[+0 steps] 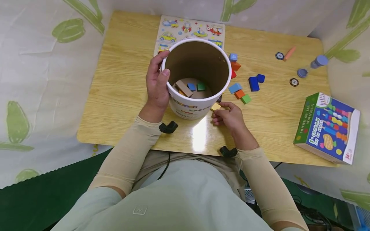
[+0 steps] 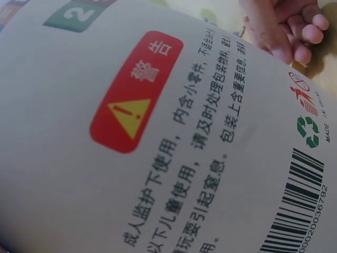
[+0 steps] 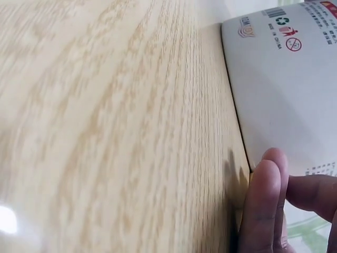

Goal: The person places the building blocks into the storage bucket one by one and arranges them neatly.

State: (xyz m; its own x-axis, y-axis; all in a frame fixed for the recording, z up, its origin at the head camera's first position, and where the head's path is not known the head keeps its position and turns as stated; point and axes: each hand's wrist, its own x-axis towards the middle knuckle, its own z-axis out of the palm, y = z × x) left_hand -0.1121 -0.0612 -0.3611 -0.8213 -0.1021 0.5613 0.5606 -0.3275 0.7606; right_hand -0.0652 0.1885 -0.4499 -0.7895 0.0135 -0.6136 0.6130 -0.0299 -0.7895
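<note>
A white bucket [image 1: 185,107] with a brown inside stands on the table in the head view. My left hand [image 1: 157,85] grips its rim at the left, thumb over the edge. Inside lie a tan wooden block [image 1: 183,88], a blue block [image 1: 191,87], a green block [image 1: 201,87] and part of an orange one. At the bucket's lower right, my right hand [image 1: 229,117] pinches a yellow block [image 1: 215,106] between thumb and fingers. In the right wrist view, the fingers [image 3: 263,184] are close beside the bucket's base and mostly hide the block. Printed warnings cover the bucket wall [image 2: 79,184] in the left wrist view.
Right of the bucket lie loose blocks, among them dark blue [image 1: 253,84], light blue [image 1: 235,88] and green [image 1: 246,98]. A picture puzzle board [image 1: 190,29] lies behind it. Farther right are a bead-set box [image 1: 328,128], an hourglass [image 1: 313,66], an orange stick [image 1: 290,53] and chips [image 1: 294,82].
</note>
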